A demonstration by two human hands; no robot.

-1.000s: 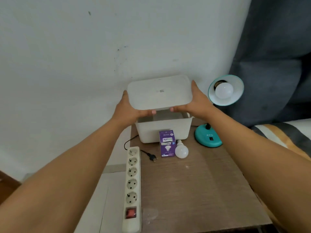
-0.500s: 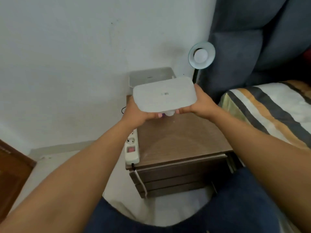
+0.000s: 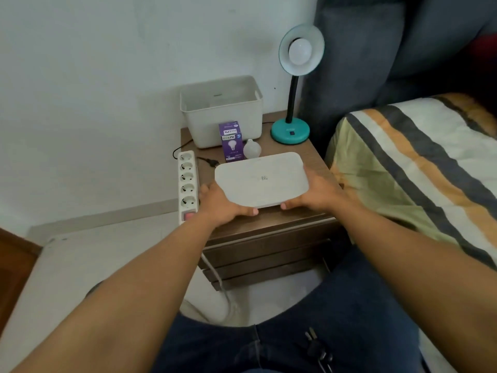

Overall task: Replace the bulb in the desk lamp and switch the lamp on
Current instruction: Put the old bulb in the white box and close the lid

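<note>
Currently I hold the flat white plastic lid [image 3: 262, 179] level above the brown wooden nightstand [image 3: 312, 160]: left hand [image 3: 219, 204] and right hand [image 3: 318, 193] outstretched, fingers clamped on its ends.

Fingers [image 3: 204, 189] mostly beneath lid [image 3: 262, 179]

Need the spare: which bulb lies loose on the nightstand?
The bulb lying beside the purple box; the other bulb sits screwed in the lamp shade.

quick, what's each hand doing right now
Left hand: closed on the lid's left end.
Right hand: closed on the lid's right end.
</note>
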